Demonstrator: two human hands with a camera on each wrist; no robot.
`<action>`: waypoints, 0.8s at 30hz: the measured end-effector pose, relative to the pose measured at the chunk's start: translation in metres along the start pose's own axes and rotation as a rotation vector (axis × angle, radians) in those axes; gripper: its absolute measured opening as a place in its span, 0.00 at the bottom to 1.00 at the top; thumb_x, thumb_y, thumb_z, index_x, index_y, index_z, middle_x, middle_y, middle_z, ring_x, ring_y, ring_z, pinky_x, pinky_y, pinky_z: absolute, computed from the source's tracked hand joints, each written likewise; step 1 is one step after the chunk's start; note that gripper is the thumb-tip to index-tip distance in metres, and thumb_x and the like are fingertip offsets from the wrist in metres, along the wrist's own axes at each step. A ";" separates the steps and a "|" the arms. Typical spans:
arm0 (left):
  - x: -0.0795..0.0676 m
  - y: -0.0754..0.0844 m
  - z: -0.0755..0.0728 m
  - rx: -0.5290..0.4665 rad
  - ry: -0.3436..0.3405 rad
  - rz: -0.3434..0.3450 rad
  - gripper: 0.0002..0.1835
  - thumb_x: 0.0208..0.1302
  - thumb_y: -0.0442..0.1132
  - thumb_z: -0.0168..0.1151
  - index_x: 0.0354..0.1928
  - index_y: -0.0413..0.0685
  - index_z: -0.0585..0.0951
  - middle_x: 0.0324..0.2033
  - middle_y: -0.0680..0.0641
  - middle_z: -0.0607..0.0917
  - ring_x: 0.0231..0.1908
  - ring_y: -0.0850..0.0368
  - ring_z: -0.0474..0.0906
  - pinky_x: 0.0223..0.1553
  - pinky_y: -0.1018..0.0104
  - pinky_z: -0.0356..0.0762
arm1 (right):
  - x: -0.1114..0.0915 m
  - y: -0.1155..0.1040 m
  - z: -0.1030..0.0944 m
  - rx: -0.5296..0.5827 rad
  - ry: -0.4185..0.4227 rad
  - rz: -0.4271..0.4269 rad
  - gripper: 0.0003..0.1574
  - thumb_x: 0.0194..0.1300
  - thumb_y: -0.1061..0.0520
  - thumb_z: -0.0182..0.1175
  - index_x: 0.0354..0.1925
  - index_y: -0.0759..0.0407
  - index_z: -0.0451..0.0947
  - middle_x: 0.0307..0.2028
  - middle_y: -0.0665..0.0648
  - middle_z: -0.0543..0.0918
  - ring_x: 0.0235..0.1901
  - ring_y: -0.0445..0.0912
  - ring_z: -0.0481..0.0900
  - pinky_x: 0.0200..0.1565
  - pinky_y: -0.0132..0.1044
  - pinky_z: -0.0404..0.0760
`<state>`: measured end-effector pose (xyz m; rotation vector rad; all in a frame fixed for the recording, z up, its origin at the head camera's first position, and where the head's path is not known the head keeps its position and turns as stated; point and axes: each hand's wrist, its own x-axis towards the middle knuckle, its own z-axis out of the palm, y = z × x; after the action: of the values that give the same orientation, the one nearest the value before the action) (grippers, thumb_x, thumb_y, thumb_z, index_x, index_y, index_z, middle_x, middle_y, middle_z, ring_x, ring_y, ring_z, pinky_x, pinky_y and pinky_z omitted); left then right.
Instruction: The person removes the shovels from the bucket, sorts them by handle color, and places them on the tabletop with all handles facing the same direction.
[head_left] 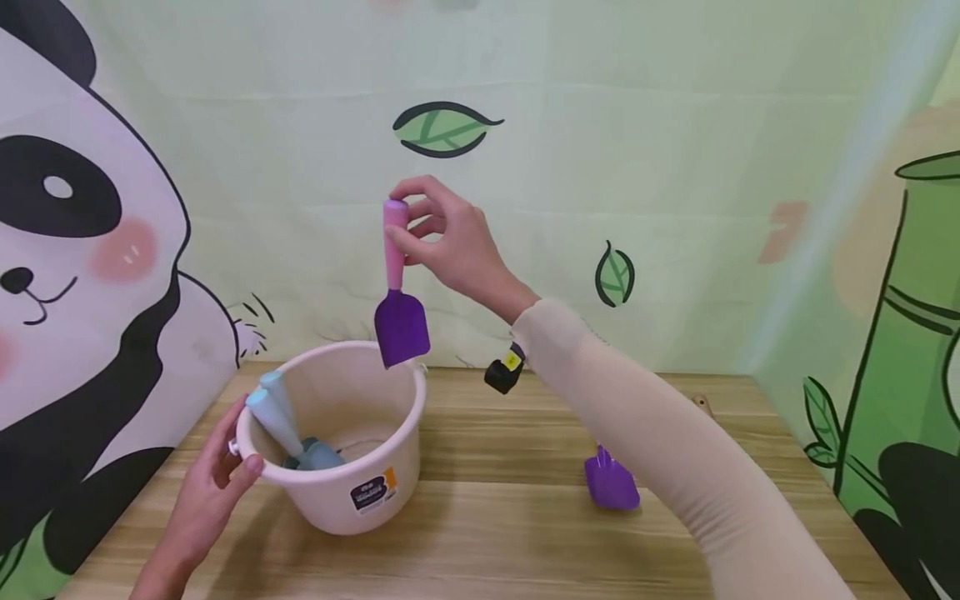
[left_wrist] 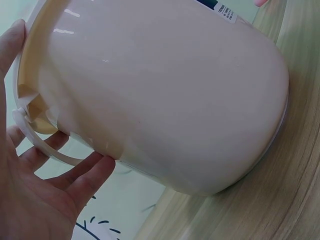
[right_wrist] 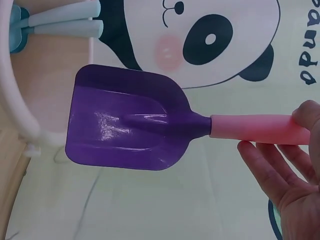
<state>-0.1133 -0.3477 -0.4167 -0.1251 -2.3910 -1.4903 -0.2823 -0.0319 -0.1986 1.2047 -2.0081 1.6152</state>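
My right hand (head_left: 457, 242) holds a toy shovel by its pink handle (right_wrist: 260, 129), with the purple blade (head_left: 402, 327) pointing down over the far rim of a pale bucket (head_left: 341, 508). In the right wrist view, thumb and fingers pinch the handle from opposite sides. My left hand (head_left: 206, 492) grips the bucket's left side, thumb at the rim. In the left wrist view, its fingertips (left_wrist: 107, 162) press the outer wall by the thin carry handle (left_wrist: 42, 145). Inside the bucket lean two tools with light-blue handles (head_left: 276, 425) and teal-blue heads (head_left: 321, 455).
Another purple shovel (head_left: 611, 483) lies on the wooden table (head_left: 495, 533) to the right, partly hidden by my right sleeve (head_left: 637, 408). Behind the table hangs a green backdrop (head_left: 300, 167) printed with a panda and leaves.
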 end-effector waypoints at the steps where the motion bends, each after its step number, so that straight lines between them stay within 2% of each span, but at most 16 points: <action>1: 0.000 0.000 0.000 -0.002 0.000 0.000 0.38 0.78 0.36 0.53 0.83 0.64 0.50 0.74 0.37 0.61 0.65 0.27 0.67 0.48 0.78 0.77 | -0.001 0.002 -0.003 -0.005 0.006 0.000 0.19 0.69 0.62 0.67 0.56 0.54 0.76 0.42 0.57 0.86 0.35 0.46 0.87 0.37 0.38 0.88; 7: 0.001 0.000 0.000 0.027 0.009 -0.009 0.38 0.78 0.36 0.54 0.83 0.64 0.51 0.74 0.38 0.61 0.63 0.45 0.72 0.48 0.79 0.77 | -0.006 0.011 -0.017 -0.023 0.027 0.030 0.19 0.69 0.60 0.67 0.56 0.52 0.77 0.42 0.56 0.86 0.35 0.47 0.87 0.37 0.40 0.88; 11: 0.001 -0.001 0.000 0.029 0.009 -0.010 0.38 0.78 0.37 0.53 0.83 0.65 0.51 0.74 0.38 0.61 0.64 0.42 0.72 0.48 0.79 0.77 | -0.011 0.015 -0.026 -0.027 0.038 0.052 0.20 0.68 0.60 0.68 0.56 0.51 0.77 0.42 0.56 0.86 0.35 0.48 0.87 0.36 0.41 0.89; 13: 0.001 -0.001 0.000 0.028 0.010 -0.007 0.38 0.78 0.36 0.54 0.83 0.65 0.51 0.74 0.39 0.61 0.63 0.49 0.73 0.48 0.79 0.77 | -0.013 0.017 -0.031 -0.023 0.044 0.063 0.20 0.68 0.59 0.68 0.56 0.51 0.77 0.41 0.56 0.86 0.35 0.49 0.87 0.36 0.42 0.89; 16: 0.001 -0.001 0.000 0.020 0.014 0.007 0.38 0.78 0.35 0.54 0.83 0.64 0.52 0.74 0.41 0.62 0.59 0.68 0.72 0.48 0.79 0.77 | -0.016 0.022 -0.038 -0.021 0.055 0.065 0.18 0.68 0.59 0.68 0.55 0.52 0.77 0.40 0.57 0.86 0.34 0.49 0.87 0.35 0.44 0.89; 18: 0.000 -0.002 0.000 0.015 0.017 0.015 0.38 0.77 0.35 0.54 0.82 0.64 0.52 0.73 0.42 0.63 0.56 0.77 0.70 0.48 0.79 0.77 | -0.019 0.025 -0.043 -0.029 0.060 0.074 0.18 0.68 0.59 0.68 0.54 0.52 0.78 0.40 0.57 0.86 0.34 0.49 0.87 0.35 0.44 0.89; 24: 0.000 -0.002 0.001 0.023 0.019 0.021 0.38 0.78 0.35 0.54 0.82 0.64 0.52 0.72 0.42 0.64 0.54 0.79 0.70 0.48 0.79 0.77 | -0.031 0.037 -0.059 -0.101 0.065 0.096 0.18 0.69 0.58 0.67 0.56 0.53 0.77 0.41 0.56 0.86 0.35 0.48 0.87 0.34 0.42 0.89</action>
<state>-0.1139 -0.3479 -0.4189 -0.1292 -2.3836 -1.4483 -0.3071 0.0355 -0.2253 1.0222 -2.1082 1.5544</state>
